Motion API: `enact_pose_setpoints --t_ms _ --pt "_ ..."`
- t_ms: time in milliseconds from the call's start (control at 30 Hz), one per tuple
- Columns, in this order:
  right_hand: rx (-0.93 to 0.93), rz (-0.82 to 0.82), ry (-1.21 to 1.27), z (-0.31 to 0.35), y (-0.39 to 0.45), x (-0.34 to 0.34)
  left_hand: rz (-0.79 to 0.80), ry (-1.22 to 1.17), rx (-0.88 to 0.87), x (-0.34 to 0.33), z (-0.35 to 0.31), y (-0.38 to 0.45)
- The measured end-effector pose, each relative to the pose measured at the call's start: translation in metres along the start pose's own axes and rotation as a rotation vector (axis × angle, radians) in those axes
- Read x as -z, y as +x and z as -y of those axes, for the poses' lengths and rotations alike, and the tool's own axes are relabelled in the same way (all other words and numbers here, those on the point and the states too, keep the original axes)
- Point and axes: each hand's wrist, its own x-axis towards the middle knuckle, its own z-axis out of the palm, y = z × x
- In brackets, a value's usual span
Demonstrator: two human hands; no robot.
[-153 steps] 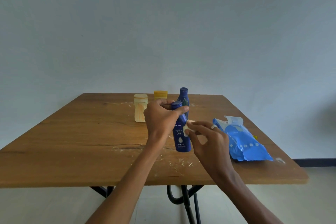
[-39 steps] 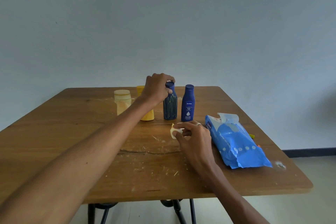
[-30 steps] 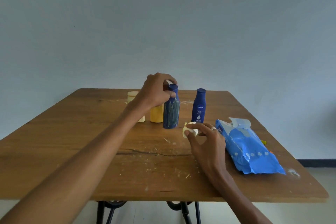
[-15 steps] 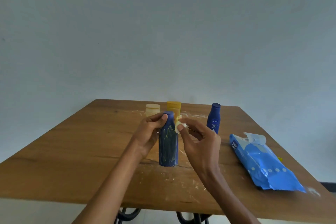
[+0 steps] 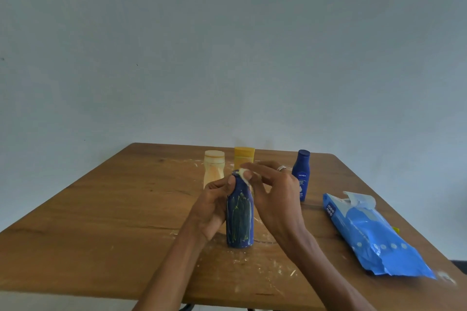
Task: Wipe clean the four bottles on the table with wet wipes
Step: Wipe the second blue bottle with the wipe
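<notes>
- A dark blue bottle (image 5: 239,217) stands upright mid-table (image 5: 101,222), well clear of every edge, with bare wood to its left.
- The left hand (image 5: 211,207) grips its side; the right hand (image 5: 271,192) pinches a wet wipe (image 5: 244,175) against its cap.
- Greenish-yellow streaks mark its front.
- A blue wipes pack (image 5: 371,235) lies near the right edge.

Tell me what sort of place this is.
Probably a plain room at home or a small workroom, not a shop or a kitchen. A bare pale wall stands behind a scuffed wooden table, which carries only toiletry bottles and a blue pack of wet wipes.
</notes>
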Motion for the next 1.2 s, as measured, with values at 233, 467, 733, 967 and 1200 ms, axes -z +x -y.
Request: enact_pose_setpoints --t_ms 233,467,733,967,1200 --pt "0.176 0.222 -0.215 0.026 0.016 0.013 0.073 0.097 -0.112 0.003 0.003 -0.004" --pt "0.067 0.216 -0.175 0.013 0.029 0.027 0.055 0.187 -0.139 -0.003 0.001 -0.008" --pt "0.400 -0.019 -0.185 0.002 -0.019 0.023 0.050 0.164 -0.130 -0.001 0.007 -0.016" --pt "0.479 -0.022 -0.248 -0.008 -0.045 0.008 0.070 0.125 -0.096 0.000 0.007 -0.019" --pt "0.052 -0.178 0.066 -0.005 -0.047 0.003 0.083 0.105 -0.126 0.003 0.009 -0.016"
